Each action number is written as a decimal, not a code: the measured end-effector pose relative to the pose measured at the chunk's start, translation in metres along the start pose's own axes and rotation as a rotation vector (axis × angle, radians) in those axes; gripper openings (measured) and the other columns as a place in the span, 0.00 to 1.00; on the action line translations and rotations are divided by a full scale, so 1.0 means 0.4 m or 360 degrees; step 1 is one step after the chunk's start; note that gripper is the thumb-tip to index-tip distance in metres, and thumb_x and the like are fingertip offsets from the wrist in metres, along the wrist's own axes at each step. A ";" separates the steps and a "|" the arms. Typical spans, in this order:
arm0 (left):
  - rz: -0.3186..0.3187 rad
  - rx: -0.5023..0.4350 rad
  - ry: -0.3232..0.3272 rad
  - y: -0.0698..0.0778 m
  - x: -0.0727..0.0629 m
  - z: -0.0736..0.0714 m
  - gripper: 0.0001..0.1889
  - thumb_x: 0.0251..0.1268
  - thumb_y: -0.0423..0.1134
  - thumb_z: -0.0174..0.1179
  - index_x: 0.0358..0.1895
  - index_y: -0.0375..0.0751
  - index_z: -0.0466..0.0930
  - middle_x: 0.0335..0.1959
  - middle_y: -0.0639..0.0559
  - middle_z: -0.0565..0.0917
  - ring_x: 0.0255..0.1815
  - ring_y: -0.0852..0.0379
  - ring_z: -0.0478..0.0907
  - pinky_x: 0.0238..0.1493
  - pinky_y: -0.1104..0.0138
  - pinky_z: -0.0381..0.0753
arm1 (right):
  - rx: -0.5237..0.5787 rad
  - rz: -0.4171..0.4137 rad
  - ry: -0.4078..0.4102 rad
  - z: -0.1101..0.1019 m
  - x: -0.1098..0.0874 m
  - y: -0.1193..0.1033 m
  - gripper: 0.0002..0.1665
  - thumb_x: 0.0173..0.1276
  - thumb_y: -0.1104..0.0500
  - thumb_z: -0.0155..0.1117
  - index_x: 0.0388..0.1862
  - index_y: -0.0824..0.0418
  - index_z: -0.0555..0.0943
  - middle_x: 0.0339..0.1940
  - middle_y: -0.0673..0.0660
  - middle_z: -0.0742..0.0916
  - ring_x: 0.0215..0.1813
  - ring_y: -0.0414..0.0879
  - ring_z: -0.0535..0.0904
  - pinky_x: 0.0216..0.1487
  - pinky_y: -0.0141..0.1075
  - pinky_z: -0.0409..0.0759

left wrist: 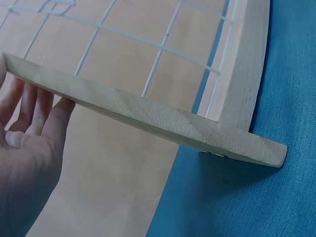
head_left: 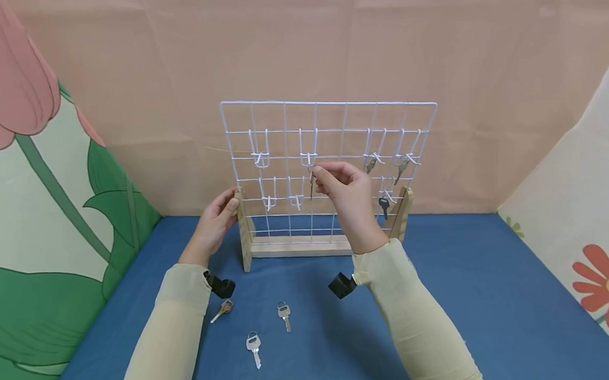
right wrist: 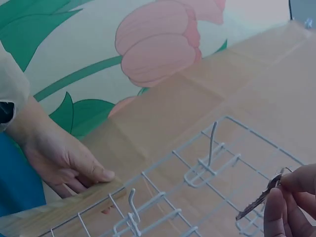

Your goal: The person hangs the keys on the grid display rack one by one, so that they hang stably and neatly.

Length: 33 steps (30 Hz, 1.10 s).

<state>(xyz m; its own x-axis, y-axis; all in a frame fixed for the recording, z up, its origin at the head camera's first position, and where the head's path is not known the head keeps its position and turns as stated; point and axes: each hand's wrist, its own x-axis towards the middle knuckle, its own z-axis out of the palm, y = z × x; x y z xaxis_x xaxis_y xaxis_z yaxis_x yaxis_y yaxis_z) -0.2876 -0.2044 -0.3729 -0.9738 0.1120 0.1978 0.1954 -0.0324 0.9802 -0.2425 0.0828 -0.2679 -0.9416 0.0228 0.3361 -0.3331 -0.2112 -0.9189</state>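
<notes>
At bottom centre of the head view, three loose keys [head_left: 255, 347] lie on the blue surface [head_left: 309, 352]; any lettering too small to read. Left of centre, left hand [head_left: 214, 225] grips wooden side post [head_left: 243, 232]. Mid-frame, right hand [head_left: 348, 198] pinches held key [right wrist: 258, 201] near its ring, close to a hook; hands apart. Right of centre, three hanging keys [head_left: 384, 205] on white wire grid [head_left: 316, 103]. Behind: tan backdrop [head_left: 309, 50]; pink tulip print [head_left: 21, 74], upper left.

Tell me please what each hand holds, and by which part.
The right hand pinches a key by its head end; the left hand grips the left wooden post near its top.
</notes>
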 end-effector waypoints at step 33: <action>0.0027 0.0004 0.0010 0.000 -0.006 0.001 0.30 0.83 0.41 0.45 0.80 0.35 0.52 0.78 0.38 0.58 0.78 0.44 0.57 0.75 0.50 0.59 | -0.0363 -0.0390 0.0120 0.016 0.040 0.029 0.08 0.70 0.62 0.70 0.42 0.68 0.87 0.34 0.55 0.87 0.29 0.44 0.81 0.34 0.31 0.83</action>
<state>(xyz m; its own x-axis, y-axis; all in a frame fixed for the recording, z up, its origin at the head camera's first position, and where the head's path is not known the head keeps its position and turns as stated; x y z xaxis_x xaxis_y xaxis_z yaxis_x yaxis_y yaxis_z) -0.2854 -0.2041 -0.3733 -0.9712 0.1050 0.2141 0.2119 -0.0320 0.9768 -0.2611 0.0746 -0.2720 -0.8302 0.1200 0.5444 -0.5447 0.0333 -0.8380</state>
